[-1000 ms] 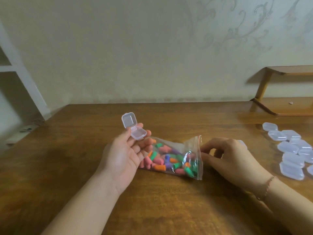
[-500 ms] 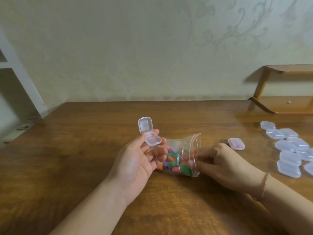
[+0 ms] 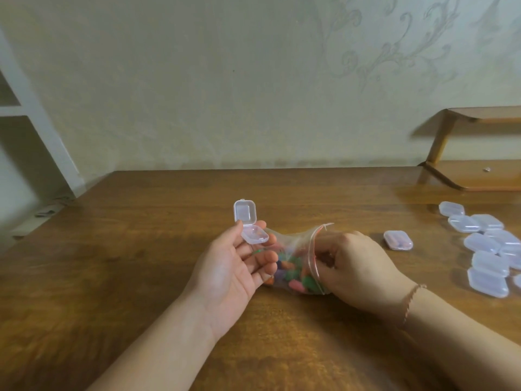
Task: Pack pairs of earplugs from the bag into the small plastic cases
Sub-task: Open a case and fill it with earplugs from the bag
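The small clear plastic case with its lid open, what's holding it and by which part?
The left hand holds the small clear plastic case by its base, pinched between thumb and fingertips; the hinged lid stands free above.

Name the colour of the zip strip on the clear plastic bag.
Red, on the clear plastic bag's zip strip; head view.

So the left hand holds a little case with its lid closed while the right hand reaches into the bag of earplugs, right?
Not quite: the head view shows the case in the left hand with its lid open. The right hand does reach into the bag of earplugs.
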The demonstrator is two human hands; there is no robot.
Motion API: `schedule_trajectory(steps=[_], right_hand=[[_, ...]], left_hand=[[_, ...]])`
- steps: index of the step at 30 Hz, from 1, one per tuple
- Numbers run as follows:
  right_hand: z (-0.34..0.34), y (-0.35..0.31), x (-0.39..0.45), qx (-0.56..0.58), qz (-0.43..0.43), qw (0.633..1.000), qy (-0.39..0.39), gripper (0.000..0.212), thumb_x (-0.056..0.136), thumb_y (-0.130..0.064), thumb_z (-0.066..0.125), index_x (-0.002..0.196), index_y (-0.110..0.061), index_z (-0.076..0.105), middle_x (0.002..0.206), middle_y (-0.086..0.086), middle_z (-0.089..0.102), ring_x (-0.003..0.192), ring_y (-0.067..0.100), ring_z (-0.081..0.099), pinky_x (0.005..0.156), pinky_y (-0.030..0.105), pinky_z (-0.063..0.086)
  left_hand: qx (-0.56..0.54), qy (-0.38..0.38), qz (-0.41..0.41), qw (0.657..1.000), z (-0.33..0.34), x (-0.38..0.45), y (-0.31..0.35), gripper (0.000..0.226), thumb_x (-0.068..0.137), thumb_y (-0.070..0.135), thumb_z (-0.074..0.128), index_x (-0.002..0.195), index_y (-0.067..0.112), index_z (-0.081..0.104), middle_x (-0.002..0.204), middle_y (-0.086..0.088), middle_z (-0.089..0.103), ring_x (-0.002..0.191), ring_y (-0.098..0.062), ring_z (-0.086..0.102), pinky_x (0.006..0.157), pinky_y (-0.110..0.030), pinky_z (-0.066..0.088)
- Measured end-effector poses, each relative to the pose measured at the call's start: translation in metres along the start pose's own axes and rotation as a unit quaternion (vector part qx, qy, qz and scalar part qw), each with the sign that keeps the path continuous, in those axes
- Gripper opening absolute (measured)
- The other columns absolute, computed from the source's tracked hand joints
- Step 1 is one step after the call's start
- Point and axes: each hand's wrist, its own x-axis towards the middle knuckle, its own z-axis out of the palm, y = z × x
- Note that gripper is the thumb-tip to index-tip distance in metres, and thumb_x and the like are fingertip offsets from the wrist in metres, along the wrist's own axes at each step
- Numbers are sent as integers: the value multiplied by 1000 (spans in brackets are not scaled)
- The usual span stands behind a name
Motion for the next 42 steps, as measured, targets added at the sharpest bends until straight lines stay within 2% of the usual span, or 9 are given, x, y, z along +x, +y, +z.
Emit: schedule_trajectory(steps=[4, 8, 15, 21, 27, 33, 37, 39, 42], right_hand=[[-10, 4, 0, 14, 43, 998, -49, 10, 85, -34, 64, 86, -32, 73, 68, -16, 62, 63, 1, 56, 58, 23, 48], [-16, 6, -4, -4, 26, 997, -76, 19, 84, -40, 58, 93, -31, 72, 82, -11, 69, 75, 12, 64, 67, 37, 55], [-16, 5, -7, -24, -10, 997, -77, 21, 81, -52, 57, 84, -35, 70, 85, -17, 68, 75, 6, 61, 67, 34, 54], [-18, 6, -8, 29, -14, 998, -47, 13, 85, -43, 59, 90, -37, 69, 83, -18, 60, 73, 6, 59, 57, 28, 51], [0, 1, 5, 57, 22, 997, -43, 17, 85, -33, 65, 98, -37, 75, 99, -18, 60, 85, 7, 62, 71, 36, 56], [3, -10, 15, 64, 98, 990, -76, 27, 73, -58, 69, 90, -39, 75, 93, -18, 66, 81, 5, 64, 71, 33, 58], [12, -19, 19, -43, 121, 989, -71, 59, 65, -82, 53, 95, -35, 73, 91, -16, 66, 77, 6, 64, 68, 31, 58], [14, -21, 18, -100, 105, 988, -50, 49, 78, -73, 55, 100, -32, 71, 97, -14, 65, 82, 8, 64, 72, 29, 56], [11, -25, 15, -28, 61, 995, -71, 28, 87, -60, 55, 109, -47, 67, 110, -21, 58, 95, 6, 61, 79, 26, 53]], left_hand=[[-3, 9, -7, 1000, 1, -2, 1, 34, 100, 31, 48, 112, 8, 70, 83, -13, 72, 69, -19, 62, 67, -33, 53], [2, 8, -6, 1000, 2, -3, 0, 35, 100, 31, 48, 110, 7, 70, 82, -12, 72, 69, -19, 61, 65, -32, 53], [-7, 7, -9, 1000, 0, -1, 4, 33, 98, 29, 49, 112, 7, 70, 83, -13, 71, 70, -19, 62, 69, -33, 53], [-6, 37, 79, 996, -11, 8, 20, 31, 98, 30, 50, 113, 9, 68, 84, -10, 71, 72, -19, 62, 74, -34, 50], [14, 41, 85, 995, -11, 11, 12, 31, 101, 29, 46, 113, 10, 66, 75, -8, 72, 70, -18, 61, 72, -35, 45], [3, 52, 66, 996, -7, 9, 8, 32, 101, 29, 47, 110, 7, 68, 79, -10, 70, 73, -19, 60, 76, -33, 48], [-2, 52, 53, 997, -9, 8, 8, 32, 101, 28, 47, 109, 5, 68, 79, -11, 70, 72, -19, 61, 75, -33, 51], [-7, 53, 44, 998, -10, 9, 10, 32, 101, 28, 47, 110, 4, 67, 81, -12, 70, 73, -19, 62, 74, -33, 52], [-12, 59, 31, 998, -9, 7, 12, 33, 102, 28, 47, 111, 4, 67, 83, -13, 69, 73, -20, 63, 72, -32, 53]])
